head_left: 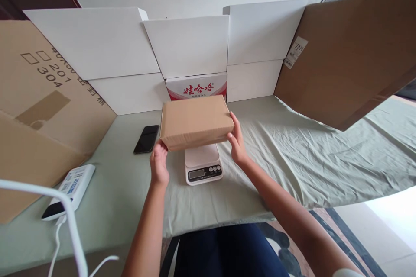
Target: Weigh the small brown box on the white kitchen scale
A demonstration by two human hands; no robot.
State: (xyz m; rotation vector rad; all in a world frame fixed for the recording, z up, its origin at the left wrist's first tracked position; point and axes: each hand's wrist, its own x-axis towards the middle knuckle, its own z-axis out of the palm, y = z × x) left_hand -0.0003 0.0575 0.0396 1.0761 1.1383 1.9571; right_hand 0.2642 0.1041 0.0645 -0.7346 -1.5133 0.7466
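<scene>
A closed brown cardboard box [196, 119] is held between both my hands, over the back part of a white kitchen scale [204, 169]. My left hand [159, 164] grips the box's near left corner, its fingertips partly hidden beneath. At the right end, my right hand [237, 140] has its fingers and thumb on the near corner. The scale's display and buttons face me, while the box covers much of its platform. Whether the box touches the platform, I cannot tell.
A black phone [146, 139] lies left of the scale on the green cloth [260, 147]. Nearer left is a white device [69, 190] with a cable. White boxes [188, 45] line the back; large cardboard sheets [344, 56] stand at both sides. A white curved tube crosses the lower left.
</scene>
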